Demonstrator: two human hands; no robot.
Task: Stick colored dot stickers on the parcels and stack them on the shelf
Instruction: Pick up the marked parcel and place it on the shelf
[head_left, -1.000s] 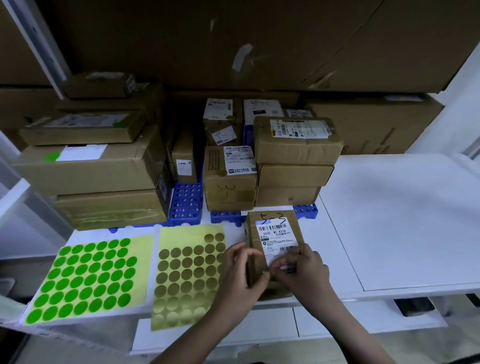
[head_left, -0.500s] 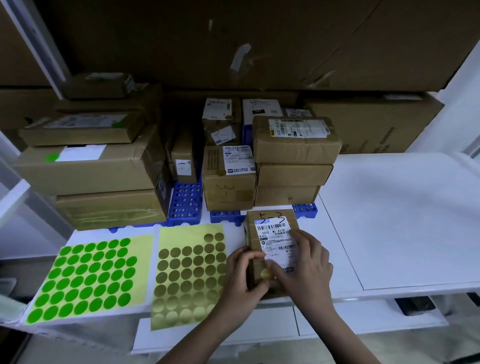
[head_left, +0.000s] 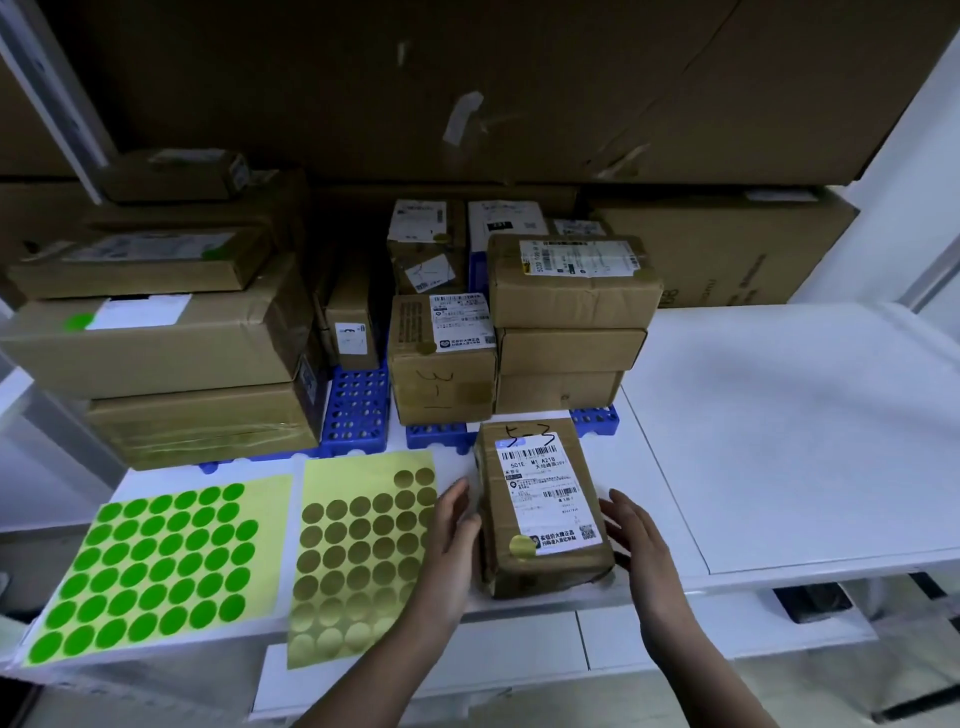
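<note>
A small brown parcel (head_left: 540, 509) with a white shipping label lies on the white shelf (head_left: 779, 441) near its front edge. A gold dot sticker (head_left: 522, 546) sits on the label's near left corner. My left hand (head_left: 451, 551) is at the parcel's left side, fingers straight, touching or nearly touching it. My right hand (head_left: 636, 540) is beside its right side, fingers relaxed, holding nothing. A gold dot sticker sheet (head_left: 358, 556) and a green dot sticker sheet (head_left: 156, 566) lie to the left.
Stacked parcels (head_left: 571, 322) with labels stand behind on blue plastic racks (head_left: 358, 410). Larger boxes (head_left: 156, 343) are stacked at the left, a big carton (head_left: 727, 249) at the back right. The shelf's right part is bare white surface.
Both hands have come off the parcel's top and moved apart to its sides. The gold dot that the fingers were pressing now shows stuck on the label.
</note>
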